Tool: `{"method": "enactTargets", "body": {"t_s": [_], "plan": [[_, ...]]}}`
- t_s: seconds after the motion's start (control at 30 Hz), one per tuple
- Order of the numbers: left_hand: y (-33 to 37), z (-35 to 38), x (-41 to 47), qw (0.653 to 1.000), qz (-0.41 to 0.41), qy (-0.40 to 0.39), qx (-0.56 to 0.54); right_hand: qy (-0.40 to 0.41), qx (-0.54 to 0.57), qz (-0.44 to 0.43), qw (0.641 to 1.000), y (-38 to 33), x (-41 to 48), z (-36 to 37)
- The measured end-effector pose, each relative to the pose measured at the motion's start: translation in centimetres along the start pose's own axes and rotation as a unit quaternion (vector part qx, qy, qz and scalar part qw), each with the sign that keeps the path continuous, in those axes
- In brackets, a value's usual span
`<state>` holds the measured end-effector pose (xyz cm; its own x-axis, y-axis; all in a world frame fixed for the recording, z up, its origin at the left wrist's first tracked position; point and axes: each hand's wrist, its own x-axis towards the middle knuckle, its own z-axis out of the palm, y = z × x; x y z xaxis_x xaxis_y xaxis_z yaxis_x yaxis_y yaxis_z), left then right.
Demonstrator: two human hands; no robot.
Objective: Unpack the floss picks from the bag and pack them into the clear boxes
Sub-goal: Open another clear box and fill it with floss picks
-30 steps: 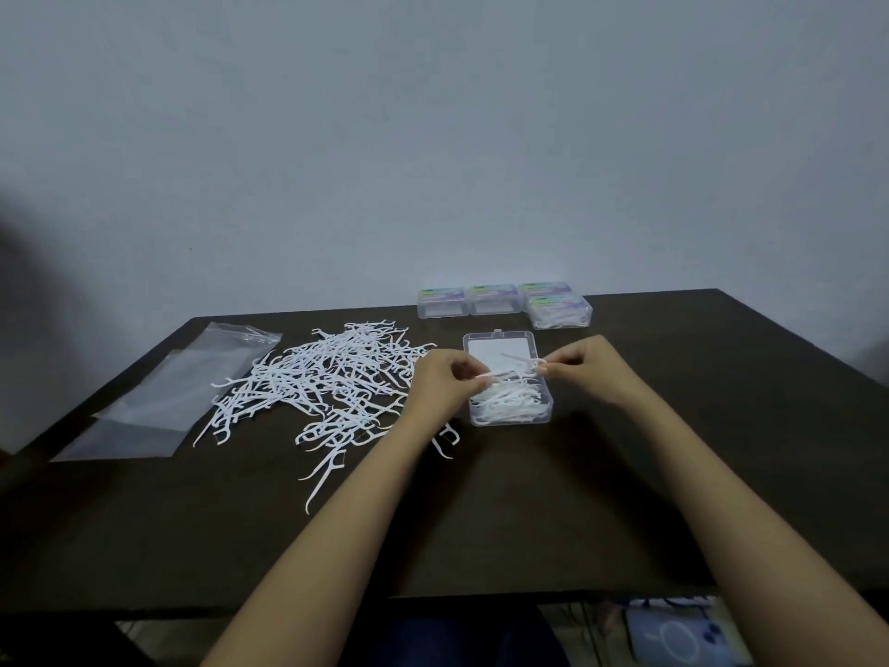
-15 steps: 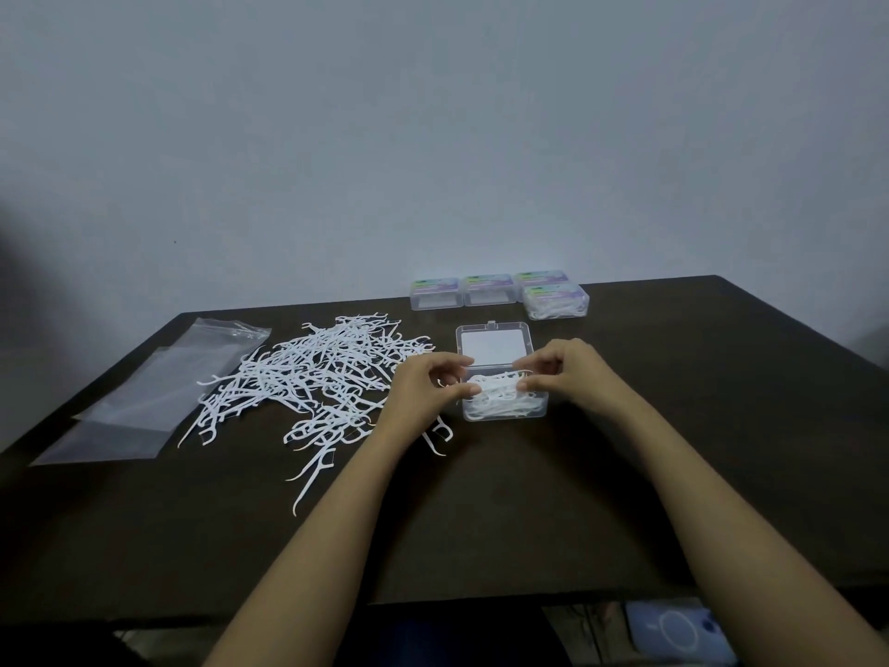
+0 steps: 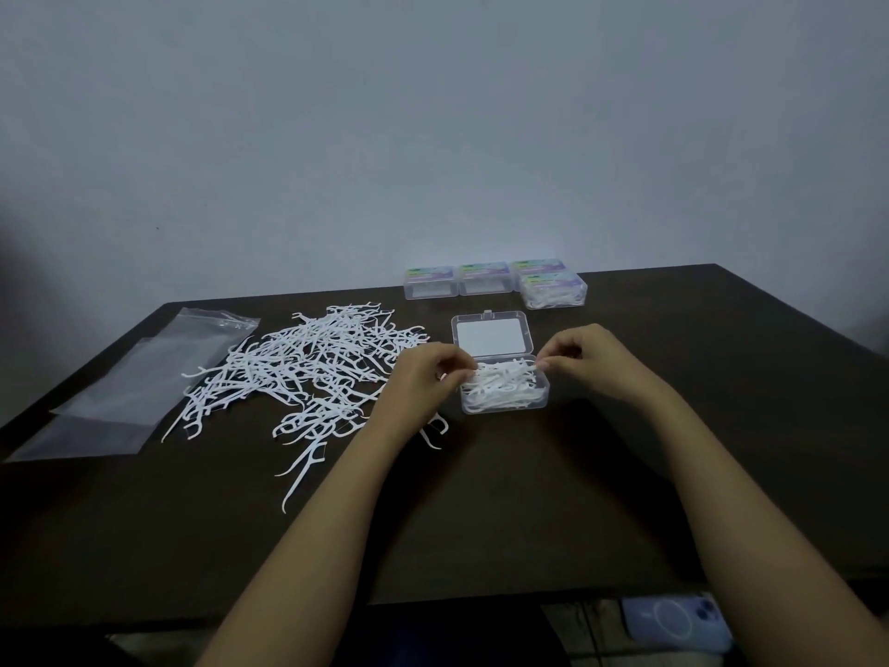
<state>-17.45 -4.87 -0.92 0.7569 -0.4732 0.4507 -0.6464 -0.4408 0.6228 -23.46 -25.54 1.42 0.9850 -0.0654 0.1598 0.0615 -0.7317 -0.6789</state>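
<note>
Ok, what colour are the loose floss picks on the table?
White; the floss picks stand out on the dark table in the head view.

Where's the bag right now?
Head view: the bag lies flat on the left side of the table, immediately left of the loose pile of floss picks.

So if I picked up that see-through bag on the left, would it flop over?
Probably. The bag looks thin and lies flat on the table, so it would likely droop. Being see-through film with little inside, it is probably very light and may slide if pushed.
</note>
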Motion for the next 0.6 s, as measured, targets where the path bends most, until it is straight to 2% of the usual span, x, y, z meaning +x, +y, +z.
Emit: {"method": "enactTargets", "body": {"t_s": [0.17, 0.37, 0.6], "plan": [[-0.04, 0.02, 0.18, 0.999, 0.026, 0.032, 0.007, 0.035, 0.012, -0.019, 0.999, -0.03, 0.04, -0.13], [0.00, 0.16, 0.36, 0.994, -0.034, 0.069, -0.081, 0.067, 0.034, -0.010, 0.997, -0.17, -0.06, -0.27], [0.07, 0.28, 0.21, 0.988, -0.056, 0.074, -0.122, 0.121, 0.051, 0.023, 0.991, -0.01, 0.04, -0.52]]}}
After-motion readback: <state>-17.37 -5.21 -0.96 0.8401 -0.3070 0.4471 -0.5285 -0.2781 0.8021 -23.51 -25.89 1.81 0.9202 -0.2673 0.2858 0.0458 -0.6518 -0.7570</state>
